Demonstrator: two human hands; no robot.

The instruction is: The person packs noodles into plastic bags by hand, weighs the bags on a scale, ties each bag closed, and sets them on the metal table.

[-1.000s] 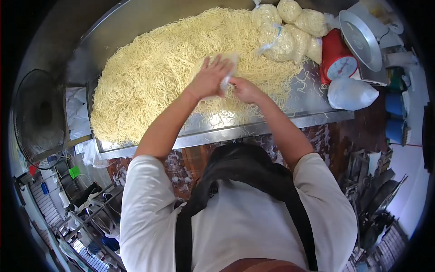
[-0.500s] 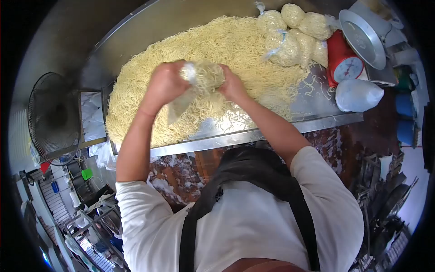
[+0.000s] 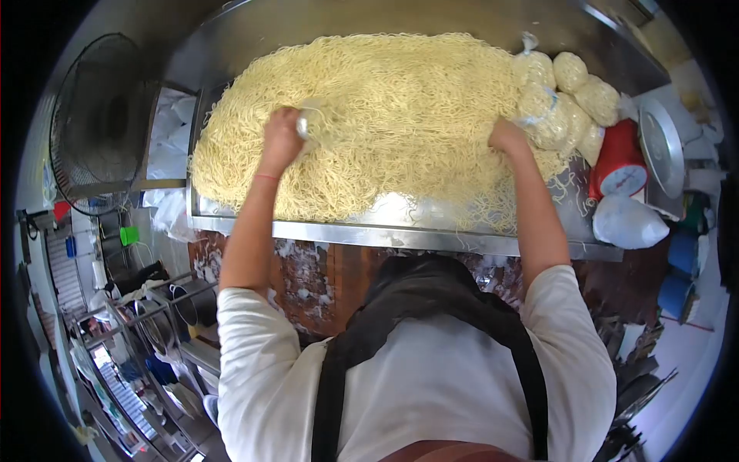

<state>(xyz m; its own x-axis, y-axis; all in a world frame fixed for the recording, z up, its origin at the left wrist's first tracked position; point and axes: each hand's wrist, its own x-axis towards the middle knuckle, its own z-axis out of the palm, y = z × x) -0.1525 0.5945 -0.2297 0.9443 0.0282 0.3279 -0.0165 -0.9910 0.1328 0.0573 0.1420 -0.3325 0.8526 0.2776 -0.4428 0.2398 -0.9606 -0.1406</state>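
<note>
A wide heap of pale yellow noodles [image 3: 400,108] covers much of the metal table [image 3: 400,236]. My left hand [image 3: 283,137] is closed round the gathered neck of a clear plastic bag [image 3: 322,123] with noodles in it, above the left part of the heap. Over the heap's right part, my right hand [image 3: 508,135] has its fingers curled down at the noodles; whether it grips any is hidden. Several tied bags of noodles [image 3: 566,115] lie together just right of that hand.
A red scale [image 3: 618,165] with a metal pan [image 3: 662,148] stands at the right, beside a white plastic bag [image 3: 630,222]. A caged fan [image 3: 100,123] is at the left, near plastic sheets [image 3: 171,135]. The table's raised front edge runs before me.
My hands have moved apart: the left holds the bag on the left, while the right has let go of it and moved right to the heap. The view has shifted.
</note>
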